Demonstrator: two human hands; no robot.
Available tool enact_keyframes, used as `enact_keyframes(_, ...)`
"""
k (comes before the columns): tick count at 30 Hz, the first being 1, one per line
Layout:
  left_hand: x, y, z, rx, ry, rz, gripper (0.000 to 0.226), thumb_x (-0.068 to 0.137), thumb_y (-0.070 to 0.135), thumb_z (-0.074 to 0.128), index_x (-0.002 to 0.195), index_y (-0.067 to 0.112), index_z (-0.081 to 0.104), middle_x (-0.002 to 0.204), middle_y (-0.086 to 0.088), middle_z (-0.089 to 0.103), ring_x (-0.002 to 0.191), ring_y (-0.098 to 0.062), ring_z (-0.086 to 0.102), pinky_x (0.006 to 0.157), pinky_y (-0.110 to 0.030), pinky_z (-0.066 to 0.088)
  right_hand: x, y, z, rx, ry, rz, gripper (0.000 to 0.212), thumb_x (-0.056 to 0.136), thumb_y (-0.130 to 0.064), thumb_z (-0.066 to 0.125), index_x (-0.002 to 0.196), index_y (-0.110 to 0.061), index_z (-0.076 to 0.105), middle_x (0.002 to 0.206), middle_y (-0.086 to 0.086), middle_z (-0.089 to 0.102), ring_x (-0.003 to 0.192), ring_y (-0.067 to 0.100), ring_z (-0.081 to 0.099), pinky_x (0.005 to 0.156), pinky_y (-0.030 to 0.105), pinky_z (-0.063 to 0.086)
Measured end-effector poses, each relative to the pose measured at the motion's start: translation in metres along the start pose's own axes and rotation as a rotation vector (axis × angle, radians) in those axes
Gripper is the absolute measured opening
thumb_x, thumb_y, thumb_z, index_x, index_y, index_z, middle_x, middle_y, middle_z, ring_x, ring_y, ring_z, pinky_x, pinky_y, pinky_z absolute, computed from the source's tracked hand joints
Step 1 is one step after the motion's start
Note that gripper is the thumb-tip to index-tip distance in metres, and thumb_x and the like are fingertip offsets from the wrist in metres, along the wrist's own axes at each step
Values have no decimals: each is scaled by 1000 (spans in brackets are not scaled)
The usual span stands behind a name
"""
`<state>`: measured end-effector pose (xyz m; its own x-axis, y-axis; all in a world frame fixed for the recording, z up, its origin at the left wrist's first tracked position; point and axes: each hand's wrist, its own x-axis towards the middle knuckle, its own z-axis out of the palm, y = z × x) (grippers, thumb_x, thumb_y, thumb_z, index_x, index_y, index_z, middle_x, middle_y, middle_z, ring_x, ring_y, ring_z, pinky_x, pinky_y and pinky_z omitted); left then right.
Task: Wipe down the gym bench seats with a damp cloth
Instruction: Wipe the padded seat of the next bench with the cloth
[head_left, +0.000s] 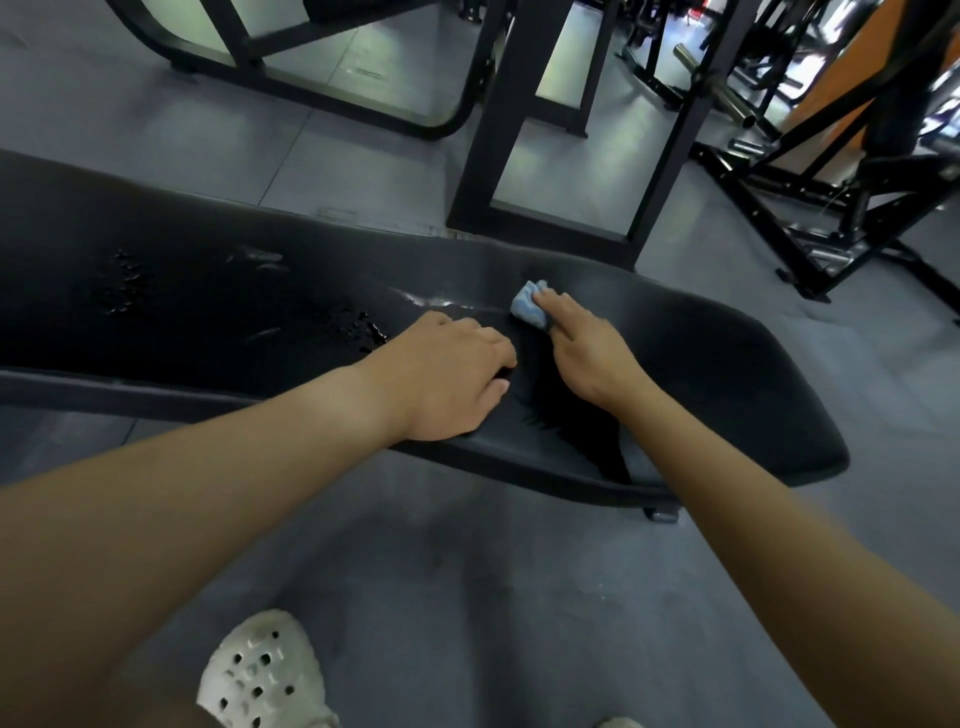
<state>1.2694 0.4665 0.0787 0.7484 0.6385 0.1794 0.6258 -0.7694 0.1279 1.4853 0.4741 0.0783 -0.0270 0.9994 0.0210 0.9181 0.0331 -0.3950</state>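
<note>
Black padded gym bench seat (218, 322) runs across the view from the left edge to a rounded end on the right, standing on a grey rubber-tiled floor (467, 571). On its left part sits a cluster of water droplets (122, 286), with a few thin wet smears just to the right of them. Nearer the middle a second patch of drops lies by the near edge, and a shiny wet streak (436, 300) crosses the pad beyond it.

Below, at the bottom of the view, a white perforated foam clog (260, 675) stands on the floor.

Just right of the wet streak the left hand (452, 374) rests palm down on the pad, its fingers loosely bent with the tips on the vinyl and nothing held in them. Close beside it, apart by a narrow gap, the right hand (587, 353) reaches further across the seat. Its fingers lie close together over a small wadded pale blue cloth (527, 304) and grip it against the pad; the thumb is hidden underneath. The cloth sits at the right end of the wet streak, near the far edge of the seat.

Behind the bench rise black steel machine frames (483, 130), and at the upper right a chrome barbell end (727, 98) lies among more black equipment.
</note>
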Motion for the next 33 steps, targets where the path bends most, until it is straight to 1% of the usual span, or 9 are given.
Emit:
enact_keyframes(3, -15, 3, -1, -12, -1, -2, 44, 106, 43, 37, 143, 24, 54, 150, 5, 51, 134, -17, 50, 114, -42, 36, -38, 0, 0, -13, -31, -52, 55, 107, -8, 34, 159, -27, 33, 166, -8, 26, 154, 10, 16, 124, 24, 9)
enact_keyframes(8, -29, 15, -8, -22, 22, 23, 42, 106, 41, 40, 141, 23, 56, 140, 4, 55, 123, -17, 53, 107, -40, 43, -65, 1, -9, -69, -57, -65, 53, 108, -11, 36, 158, -29, 33, 165, -6, 30, 153, 12, 22, 115, 15, 13)
enact_keyframes(12, -33, 22, -10, -14, -24, 15, 42, 106, 42, 41, 140, 22, 55, 137, 3, 56, 121, -18, 54, 104, -42, 46, -39, 10, -17, -99, 55, 173, 51, 106, -11, 34, 156, -24, 36, 157, 16, 41, 135, 38, 47, 111, 44, 36)
enact_keyframes(15, -33, 24, -11, -12, -49, -8, 41, 105, 43, 44, 137, 20, 57, 134, 2, 58, 119, -20, 56, 101, -44, 48, -32, 1, -9, -74, 110, 270, 51, 104, -8, 33, 154, -20, 39, 156, 16, 40, 137, 39, 43, 114, 47, 31)
enact_keyframes(18, -31, 25, -13, -12, -59, -17, 40, 104, 43, 47, 134, 20, 58, 131, 2, 59, 116, -20, 58, 100, -44, 49, -51, -13, -1, -98, 81, 138, 53, 103, -6, 34, 155, -18, 37, 160, 15, 36, 144, 33, 38, 119, 41, 26)
enact_keyframes(22, -29, 26, -13, 24, -40, -11, 40, 104, 43, 46, 133, 19, 58, 125, 1, 59, 110, -20, 58, 96, -44, 51, -89, -12, 2, -106, -19, -94, 56, 106, -8, 36, 159, -24, 31, 167, -4, 27, 154, 16, 20, 126, 32, 17)
enact_keyframes(26, -28, 35, -10, 118, -9, 6, 42, 105, 46, 41, 134, 19, 55, 124, -2, 57, 109, -22, 56, 93, -43, 51, -108, 0, -9, -71, -58, -128, 53, 108, -12, 37, 158, -30, 34, 163, -16, 27, 152, 4, 18, 123, 22, 15)
enact_keyframes(28, -28, 40, -7, 139, -5, 1, 44, 105, 48, 39, 133, 18, 55, 124, -3, 57, 107, -23, 56, 93, -43, 51, -104, 16, -16, -80, -11, -57, 51, 108, -13, 38, 156, -30, 37, 160, -17, 28, 150, 4, 20, 120, 22, 18)
enact_keyframes(33, -33, 45, -3, 139, 10, -22, 47, 105, 49, 39, 136, 16, 54, 128, -7, 55, 110, -25, 56, 95, -45, 50, -86, 59, -35, -66, 125, 326, 52, 106, -13, 31, 157, -24, 37, 160, 14, 38, 141, 40, 41, 115, 44, 32)
